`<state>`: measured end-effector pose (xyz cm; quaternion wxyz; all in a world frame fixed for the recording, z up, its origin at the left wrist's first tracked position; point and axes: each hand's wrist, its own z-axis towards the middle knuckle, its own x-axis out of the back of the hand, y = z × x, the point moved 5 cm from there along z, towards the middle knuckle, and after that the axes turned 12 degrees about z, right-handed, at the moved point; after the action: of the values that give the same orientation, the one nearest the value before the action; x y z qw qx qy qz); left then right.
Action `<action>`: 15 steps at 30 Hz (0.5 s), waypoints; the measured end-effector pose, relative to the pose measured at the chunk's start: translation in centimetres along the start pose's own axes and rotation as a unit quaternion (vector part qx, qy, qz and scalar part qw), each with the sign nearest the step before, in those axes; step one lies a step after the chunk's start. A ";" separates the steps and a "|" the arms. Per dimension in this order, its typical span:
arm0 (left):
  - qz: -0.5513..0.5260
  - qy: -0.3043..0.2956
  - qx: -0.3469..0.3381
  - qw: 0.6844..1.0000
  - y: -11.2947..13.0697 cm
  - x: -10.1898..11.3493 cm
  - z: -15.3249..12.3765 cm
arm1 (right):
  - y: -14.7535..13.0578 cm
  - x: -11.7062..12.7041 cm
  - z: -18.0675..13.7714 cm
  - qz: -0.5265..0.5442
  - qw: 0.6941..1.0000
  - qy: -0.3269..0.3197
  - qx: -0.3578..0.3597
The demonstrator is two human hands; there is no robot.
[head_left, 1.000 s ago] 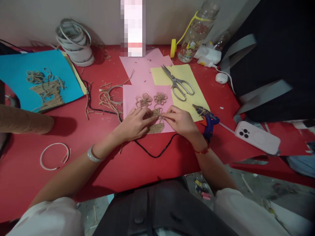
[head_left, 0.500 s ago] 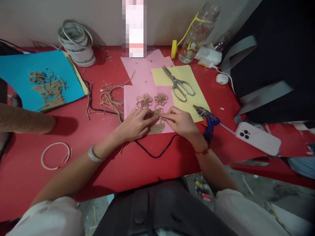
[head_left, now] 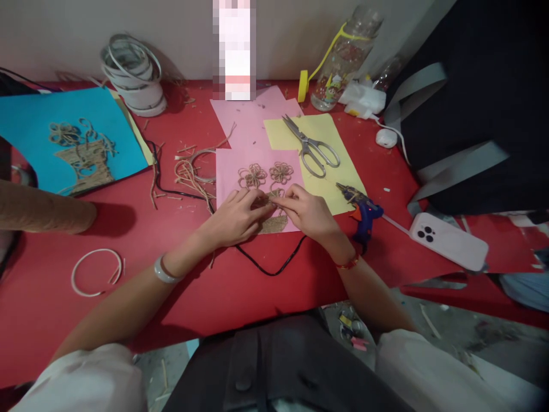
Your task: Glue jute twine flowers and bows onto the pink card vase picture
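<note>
A pink sheet of paper [head_left: 226,166] carries twine work: two looped twine flowers [head_left: 252,175] in its upper part and a flat woven twine piece [head_left: 274,224] below. My left hand [head_left: 240,217] lies over the left side of this piece, fingers bent and pressed onto the twine. From the right, my right hand [head_left: 312,213] pinches twine between thumb and forefinger, its fingertips touching those of the left. A curled strand of twine [head_left: 279,193] shows just above the fingertips. What lies directly under both hands is hidden.
Scissors [head_left: 311,146] rest on yellow paper [head_left: 338,186]. Right of it lie a blue glue gun [head_left: 364,217] and a phone [head_left: 449,241]. Twine scraps [head_left: 193,177] and a black cord [head_left: 274,273] are near the hands. Blue paper [head_left: 26,126] with twine work lies left; a bottle [head_left: 337,74] stands behind.
My right hand has shifted slightly left, bringing its fingertips closer to the left hand. My left hand and the things on the table stay in place.
</note>
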<state>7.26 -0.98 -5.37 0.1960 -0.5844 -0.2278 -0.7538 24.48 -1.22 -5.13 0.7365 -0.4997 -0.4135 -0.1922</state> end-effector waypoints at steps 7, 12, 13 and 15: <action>0.019 -0.031 -0.006 0.999 0.2 0.4 0.0 | -0.2 0.1 0.2 -0.026 0.999 -0.007 -0.017; 0.015 -0.010 -0.002 1.000 -0.1 -0.2 0.0 | 0.0 0.2 0.2 -0.021 1.000 0.010 -0.010; 0.014 -0.006 -0.001 1.000 -0.1 -0.3 0.0 | 0.0 0.3 0.2 -0.020 1.000 0.015 -0.006; 0.013 -0.003 0.000 1.000 -0.2 -0.4 -0.1 | 0.0 0.4 0.2 -0.019 1.000 0.023 0.001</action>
<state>7.23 -0.87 -5.82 0.2050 -0.5899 -0.2205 -0.7492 24.64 -0.98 -4.81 0.7426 -0.4862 -0.4059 -0.2177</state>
